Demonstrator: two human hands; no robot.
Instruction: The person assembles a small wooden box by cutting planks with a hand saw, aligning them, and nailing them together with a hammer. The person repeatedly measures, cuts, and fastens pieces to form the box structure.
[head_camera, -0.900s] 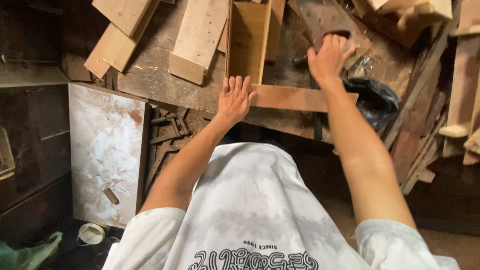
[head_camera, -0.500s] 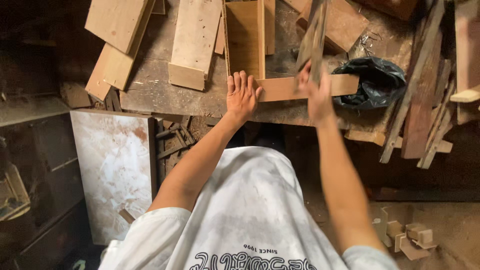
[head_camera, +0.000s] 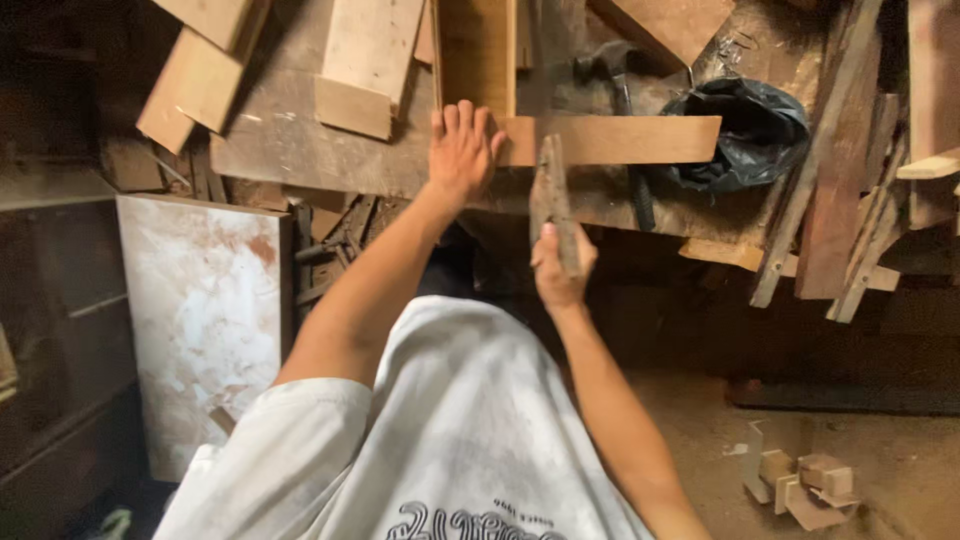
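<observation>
Your left hand (head_camera: 462, 150) stays flat, fingers released, on the plank (head_camera: 610, 140). Your right hand (head_camera: 558, 268), formerly raised above the plank, now grasps a stick (head_camera: 553, 200) below it.

A flat, pale-brown wooden plank (head_camera: 610, 140) lies crosswise on the bench, running from 9 toward 3 o'clock, its left end under the spread left hand (head_camera: 460, 150). Against it at 12 o'clock stands an upright wooden frame piece (head_camera: 475, 55). Just below, at 6 o'clock, a rough, weathered narrow wooden strip (head_camera: 553, 205) stands near-vertical — gripped at its lower end by the right hand (head_camera: 560, 275).
</observation>
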